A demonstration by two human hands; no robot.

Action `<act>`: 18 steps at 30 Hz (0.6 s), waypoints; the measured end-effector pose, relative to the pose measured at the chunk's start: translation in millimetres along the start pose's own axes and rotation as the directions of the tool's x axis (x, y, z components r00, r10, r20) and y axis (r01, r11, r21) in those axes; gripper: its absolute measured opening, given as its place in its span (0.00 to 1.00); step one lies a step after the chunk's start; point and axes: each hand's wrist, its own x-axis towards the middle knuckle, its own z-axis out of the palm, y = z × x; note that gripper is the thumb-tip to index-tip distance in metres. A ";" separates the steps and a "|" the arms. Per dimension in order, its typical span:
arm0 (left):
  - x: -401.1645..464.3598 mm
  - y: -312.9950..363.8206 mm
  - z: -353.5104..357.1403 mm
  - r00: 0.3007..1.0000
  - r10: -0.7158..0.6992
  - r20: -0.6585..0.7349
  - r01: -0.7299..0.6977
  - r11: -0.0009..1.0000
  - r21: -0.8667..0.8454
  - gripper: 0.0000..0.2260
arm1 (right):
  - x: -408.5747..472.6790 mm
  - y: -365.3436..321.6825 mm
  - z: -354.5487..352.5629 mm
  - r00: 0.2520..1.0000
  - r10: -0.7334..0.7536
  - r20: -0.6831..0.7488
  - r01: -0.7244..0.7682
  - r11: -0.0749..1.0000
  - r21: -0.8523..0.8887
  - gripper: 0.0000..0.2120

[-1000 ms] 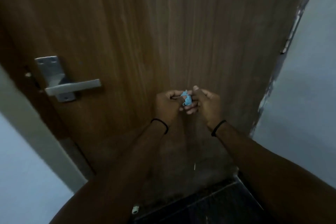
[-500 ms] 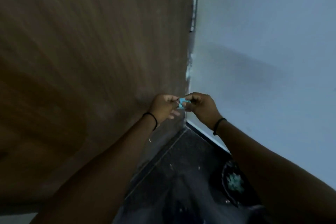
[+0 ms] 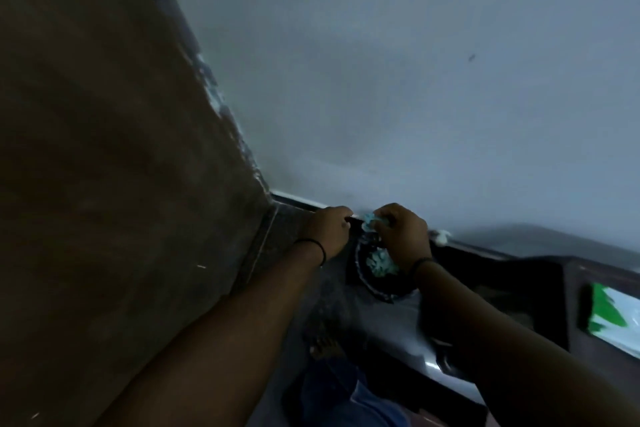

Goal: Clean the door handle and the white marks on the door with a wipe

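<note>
Head view: a person's right hand (image 3: pixel 403 236) is pinching a small crumpled pale-blue wipe (image 3: pixel 370 219) at its fingertips, held over a dark round bin (image 3: pixel 379 282) holding more crumpled blue wipes; the left hand (image 3: pixel 327 231) is hanging just beside the wipe, fingers curled and holding nothing; the brown wood-grain door (image 3: pixel 104 149) is filling the left side, meeting a pale grey wall (image 3: pixel 415 62); dark floor (image 3: pixel 332 302) is lying below.

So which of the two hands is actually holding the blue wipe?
The right hand pinches the crumpled blue wipe at its fingertips. The left hand is beside it, fingers curled, not clearly gripping it.
</note>
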 end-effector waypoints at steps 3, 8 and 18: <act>19.0 4.9 42.8 0.995 0.077 0.059 -0.084 0.990 0.115 0.17 | -2.0 45.3 -4.8 0.998 0.049 -0.044 -0.052 0.996 -0.075 0.08; 42.1 -3.0 102.1 0.972 0.131 0.196 -0.192 0.923 0.332 0.23 | 3.6 106.0 3.7 0.977 0.204 -0.059 -0.209 0.973 -0.097 0.13; 47.9 -22.7 122.5 0.974 0.101 0.203 -0.189 0.858 0.478 0.29 | -1.7 147.2 -15.9 0.969 0.232 -0.080 -0.241 0.963 -0.121 0.19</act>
